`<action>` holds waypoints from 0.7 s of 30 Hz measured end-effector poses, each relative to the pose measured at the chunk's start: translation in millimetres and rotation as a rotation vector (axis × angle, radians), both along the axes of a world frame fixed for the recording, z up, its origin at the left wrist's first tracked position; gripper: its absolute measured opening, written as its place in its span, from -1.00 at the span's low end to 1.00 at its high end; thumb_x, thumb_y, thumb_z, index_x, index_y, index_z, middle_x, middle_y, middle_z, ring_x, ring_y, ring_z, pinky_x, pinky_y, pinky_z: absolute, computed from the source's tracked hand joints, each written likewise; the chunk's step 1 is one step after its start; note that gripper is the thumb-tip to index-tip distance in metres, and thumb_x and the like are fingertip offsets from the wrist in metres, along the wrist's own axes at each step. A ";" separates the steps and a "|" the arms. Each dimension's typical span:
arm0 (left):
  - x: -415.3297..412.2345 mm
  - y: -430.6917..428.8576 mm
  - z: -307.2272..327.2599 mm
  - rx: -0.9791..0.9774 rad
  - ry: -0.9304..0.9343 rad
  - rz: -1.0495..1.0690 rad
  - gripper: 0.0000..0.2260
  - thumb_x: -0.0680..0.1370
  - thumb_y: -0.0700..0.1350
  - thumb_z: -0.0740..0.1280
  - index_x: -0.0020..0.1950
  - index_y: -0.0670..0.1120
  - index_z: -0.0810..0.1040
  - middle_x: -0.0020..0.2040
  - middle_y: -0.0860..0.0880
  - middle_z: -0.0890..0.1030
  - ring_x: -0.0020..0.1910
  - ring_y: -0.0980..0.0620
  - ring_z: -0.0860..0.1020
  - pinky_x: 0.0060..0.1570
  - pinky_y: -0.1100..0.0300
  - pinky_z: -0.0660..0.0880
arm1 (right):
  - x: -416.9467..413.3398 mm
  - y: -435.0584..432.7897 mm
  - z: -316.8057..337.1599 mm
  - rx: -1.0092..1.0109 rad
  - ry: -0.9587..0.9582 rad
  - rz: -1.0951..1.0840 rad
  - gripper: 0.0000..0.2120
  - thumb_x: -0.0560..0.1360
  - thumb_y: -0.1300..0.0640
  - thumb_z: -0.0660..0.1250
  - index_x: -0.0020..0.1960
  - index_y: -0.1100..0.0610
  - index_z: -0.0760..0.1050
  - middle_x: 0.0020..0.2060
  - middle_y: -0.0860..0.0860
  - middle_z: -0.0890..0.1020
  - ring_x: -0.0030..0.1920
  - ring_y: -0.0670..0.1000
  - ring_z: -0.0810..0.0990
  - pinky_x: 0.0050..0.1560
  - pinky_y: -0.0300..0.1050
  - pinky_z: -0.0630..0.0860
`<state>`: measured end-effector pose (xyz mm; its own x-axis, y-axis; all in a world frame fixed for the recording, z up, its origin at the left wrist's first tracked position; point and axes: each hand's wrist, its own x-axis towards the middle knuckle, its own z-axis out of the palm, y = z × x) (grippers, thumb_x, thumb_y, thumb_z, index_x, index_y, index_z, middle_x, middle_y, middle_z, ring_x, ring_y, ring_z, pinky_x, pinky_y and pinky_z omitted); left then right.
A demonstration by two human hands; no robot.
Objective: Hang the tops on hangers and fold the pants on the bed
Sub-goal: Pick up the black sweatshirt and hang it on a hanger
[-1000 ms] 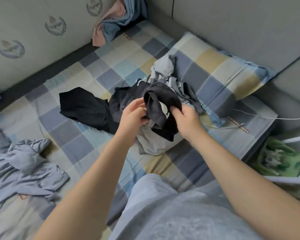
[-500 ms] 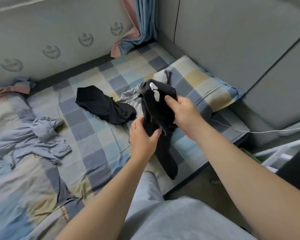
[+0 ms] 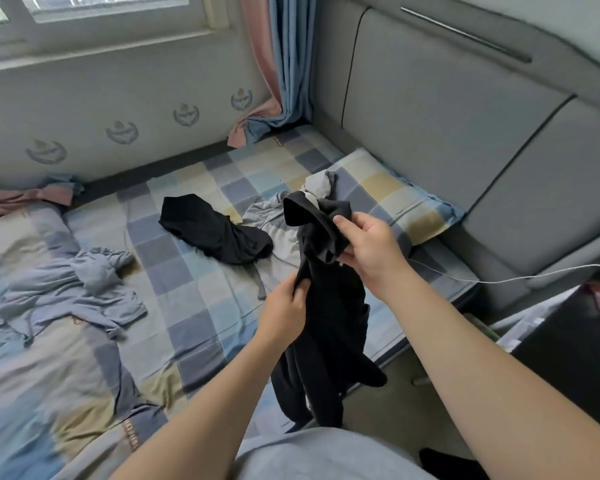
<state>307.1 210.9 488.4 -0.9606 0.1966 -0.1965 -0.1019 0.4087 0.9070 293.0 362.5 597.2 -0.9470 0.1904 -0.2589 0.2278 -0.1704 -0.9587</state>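
Note:
A black garment hangs in the air above the bed's near edge. My right hand grips its bunched top end, and my left hand pinches the cloth lower down on its left side. Its lower part dangles past the mattress edge. On the checked bed sheet lie another black garment, a light grey garment behind the one I hold, and a crumpled blue-grey garment at the left. No hanger is in view.
A checked pillow lies against the grey padded headboard. A white cable runs off to the right. A dark bedside surface stands at the right. Pink and blue curtains hang in the corner under the window.
The black garment has been lifted off the pile and now hangs at full length. My left hand slid down its side, and the view tilted up.

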 end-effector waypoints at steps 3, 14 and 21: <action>15.2 -41.0 13.2 0.057 -0.041 0.001 -0.79 0.65 0.08 0.16 -0.03 0.25 0.59 -0.08 0.20 0.68 -0.07 0.20 0.63 0.00 0.04 0.56 | 11.0 -32.5 0.6 -0.055 0.009 -0.004 -0.78 0.68 0.19 0.20 0.26 0.24 0.51 0.06 0.15 0.69 0.05 0.05 0.71 -0.04 -0.10 0.66; 42.4 -163.6 70.3 0.250 0.039 0.257 -0.64 0.57 0.13 0.24 -0.01 -0.14 0.62 -0.04 -0.22 0.67 0.00 -0.23 0.63 0.11 -0.29 0.54 | 92.1 -140.5 -83.4 0.193 -0.154 0.444 -0.52 0.40 0.04 0.57 0.26 -0.05 0.48 0.12 -0.10 0.68 0.14 -0.10 0.65 0.13 -0.09 0.60; 54.5 -216.5 85.4 0.377 -0.063 0.465 -0.77 0.59 0.10 0.28 -0.06 0.08 0.71 0.02 -0.07 0.73 0.10 -0.08 0.67 0.24 -0.17 0.55 | 75.3 -178.8 -115.2 0.568 -0.178 0.418 -0.90 0.60 0.13 0.30 0.00 0.12 0.59 -0.12 0.06 0.67 0.02 0.14 0.61 -0.02 0.00 0.52</action>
<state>361.6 -5.7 573.8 -0.9514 -0.1742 -0.2540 -0.2509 -0.0398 0.9672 368.4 183.7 482.0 -0.9226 -0.0271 -0.3849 0.3262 0.4781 -0.8155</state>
